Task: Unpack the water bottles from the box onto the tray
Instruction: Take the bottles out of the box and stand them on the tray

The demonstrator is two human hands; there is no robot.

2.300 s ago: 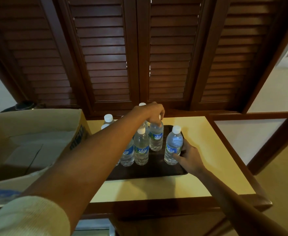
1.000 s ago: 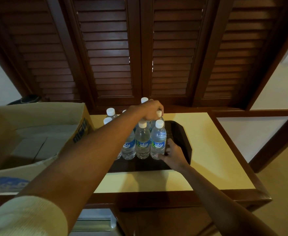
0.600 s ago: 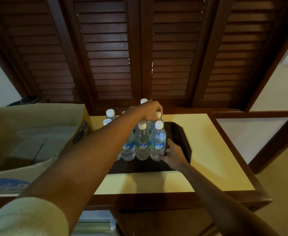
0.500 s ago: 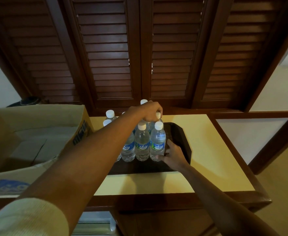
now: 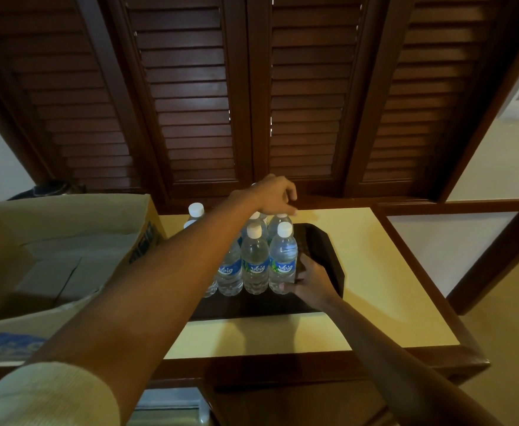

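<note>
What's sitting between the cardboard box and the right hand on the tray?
In the head view, upright water bottles stand between the cardboard box and the right hand, crossed by the left forearm.

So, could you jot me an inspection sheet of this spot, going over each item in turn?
Surface: pale yellow table with dark wood edging.
Job's things: bottles upright, clustered on the left of the dark tray; box open at left, no bottles seen inside.
Clutter: nothing seen.
Grippers: left hand above the rear caps, fingers loosely curled; right hand against the base of the front right bottle.
Cables: nothing seen.
Surroundings: dark louvred shutters behind; pale walls either side.
</note>
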